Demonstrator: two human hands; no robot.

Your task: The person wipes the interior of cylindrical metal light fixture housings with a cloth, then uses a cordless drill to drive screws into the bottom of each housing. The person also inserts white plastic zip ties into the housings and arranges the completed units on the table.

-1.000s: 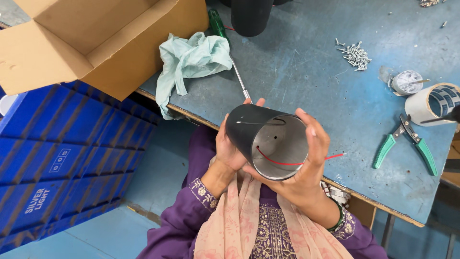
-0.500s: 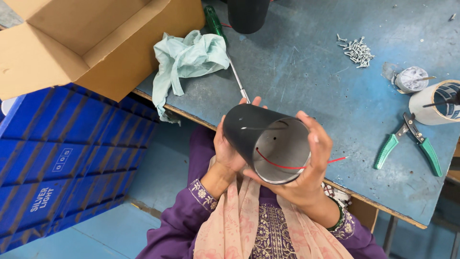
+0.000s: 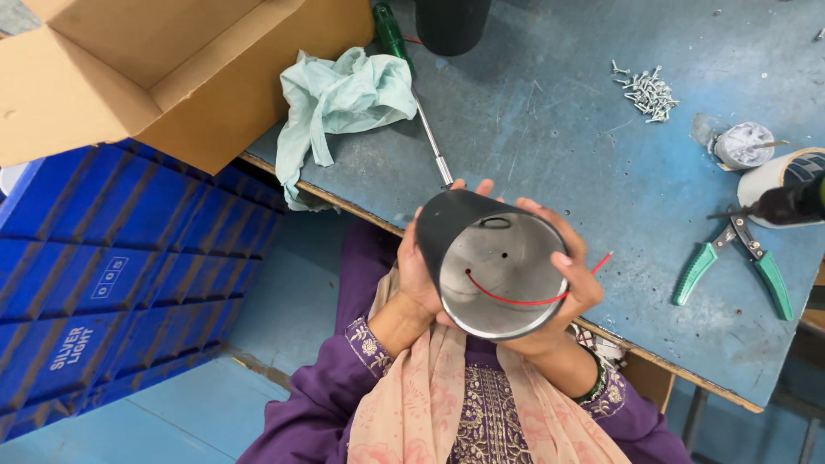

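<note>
Both hands are up off the counter point(image 3: 559, 129), holding one black metal cylinder point(image 3: 481, 219) between them in front of the chest, just over the counter's near edge. The open end faces me, so I can see the bare grey inside.

- Left hand point(image 3: 414, 277): wrapped round the outer wall on its side, fingers clenched on the shell.
- Right hand point(image 3: 580, 288): cupping the other side and the lower rim, with the thumb lying over the rim's edge. It is grasping too, not released.
- A red wire point(image 3: 516, 301) runs in a curve across the inside. Its free end pokes out past the rim by the right hand's fingers.
- The far closed end has a slot and a small hole. I can't tell which one the wire comes through.

My read on the step: the cylinder is being held and looked into, with the wire already inside.

Any work on the wire would need one hand freed. The left hand's grip looks firm enough to carry the shell alone, and the wire end is nearest the right hand.

Also on the counter:
- a screwdriver point(image 3: 427, 137), tip near the cylinder
- a pale green cloth point(image 3: 344, 99)
- a pile of screws point(image 3: 646, 88)
- green-handled pliers point(image 3: 735, 258), well off to the right

A cardboard box point(image 3: 172, 69) sits over blue crates point(image 3: 112, 275) on the left.
</note>
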